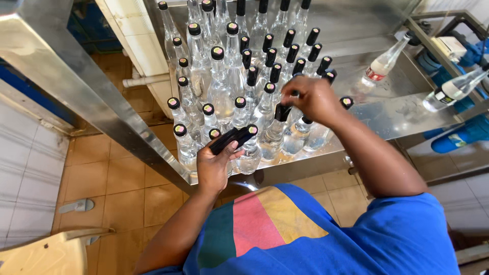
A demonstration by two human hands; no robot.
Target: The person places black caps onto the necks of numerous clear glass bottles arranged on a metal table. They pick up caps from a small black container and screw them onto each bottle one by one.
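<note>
Many clear glass bottles (pixel 220 91) stand crowded on a steel table (pixel 392 109). Some carry tall black sleeves (pixel 293 53) over their caps, others show bare round caps (pixel 217 53). My left hand (pixel 216 165) is closed on a small stack of black sleeves (pixel 233 139) near the table's front edge. Further right, my right hand (pixel 311 99) pinches a black sleeve (pixel 281 112) on the neck of one bottle in the front rows.
Two labelled bottles (pixel 383 63) lie tilted at the table's right side by blue machinery (pixel 466 133). A steel beam (pixel 76 76) runs diagonally at left. Below lie an orange tiled floor (pixel 117 173), a grey sandal (pixel 76 205) and a pale plastic chair (pixel 46 254).
</note>
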